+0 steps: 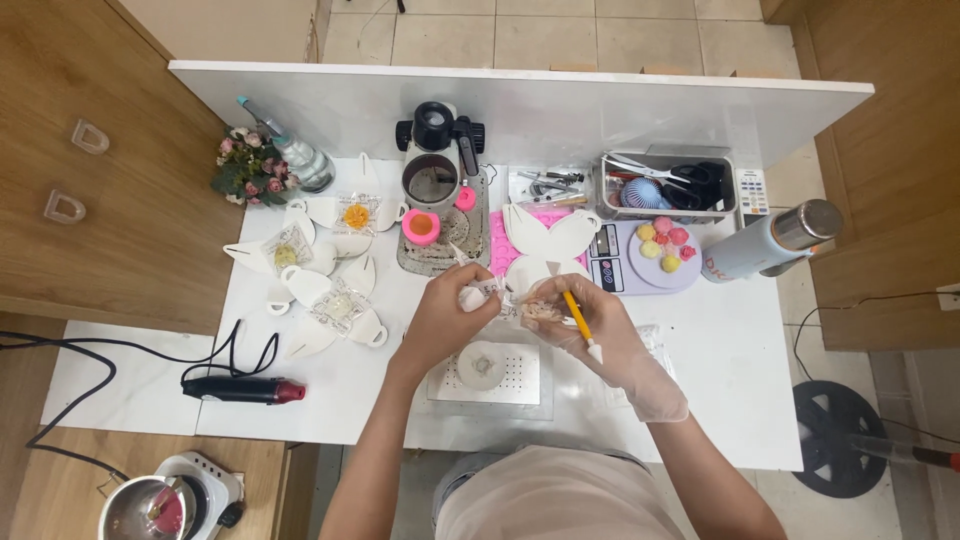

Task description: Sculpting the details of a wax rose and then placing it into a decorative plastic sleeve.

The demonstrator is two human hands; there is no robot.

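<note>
Your left hand [452, 305] pinches small clear-wrapped piece [492, 292] mid-bench [740, 340]; gloved right hand [590, 325] grips wrapper + yellow-handled tool [578, 320]. Risk: tool tip may tear wrap, or piece drops onto perforated tray [487, 372] below

Wrapped piece [497, 296] between both hands, indistinct.

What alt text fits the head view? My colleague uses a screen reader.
Over a white table, a person's left hand and gloved right hand hold a small clear wrapper; the right also grips a yellow-handled tool. Pastel balls sit on a scale.
</note>
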